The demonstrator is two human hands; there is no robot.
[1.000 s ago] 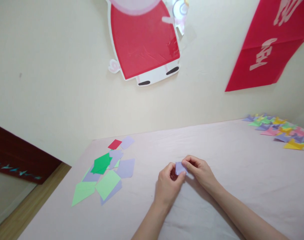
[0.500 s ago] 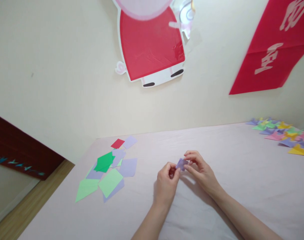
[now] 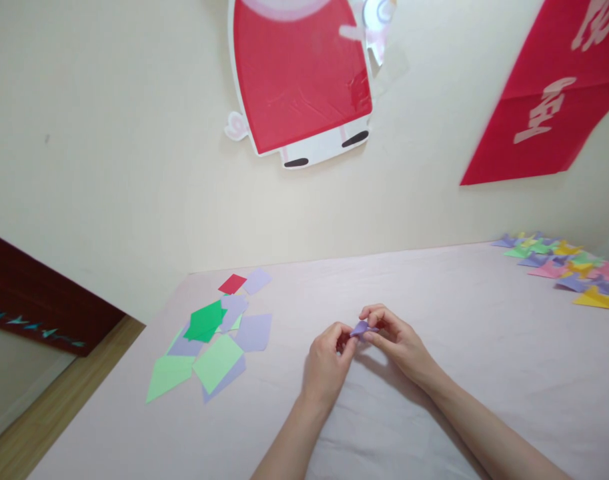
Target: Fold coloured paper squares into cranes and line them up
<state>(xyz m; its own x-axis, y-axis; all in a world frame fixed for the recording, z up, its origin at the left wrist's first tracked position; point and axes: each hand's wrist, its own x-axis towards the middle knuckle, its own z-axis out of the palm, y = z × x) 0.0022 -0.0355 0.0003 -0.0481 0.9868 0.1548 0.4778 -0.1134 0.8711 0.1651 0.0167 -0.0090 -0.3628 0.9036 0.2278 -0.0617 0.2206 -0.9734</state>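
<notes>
While pinching a small purple paper (image 3: 359, 329) with the left hand (image 3: 327, 360), touches its right side with the right hand (image 3: 399, 340); cannot tell if squeezing there. Has flat papers (image 3: 217, 363) well left of the fingers (image 3: 339, 329), folded papers (image 3: 549, 269) far right.

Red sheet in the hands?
No, the left hand and right hand hold a purple paper piece, while the red sheet lies off to the left.
</notes>
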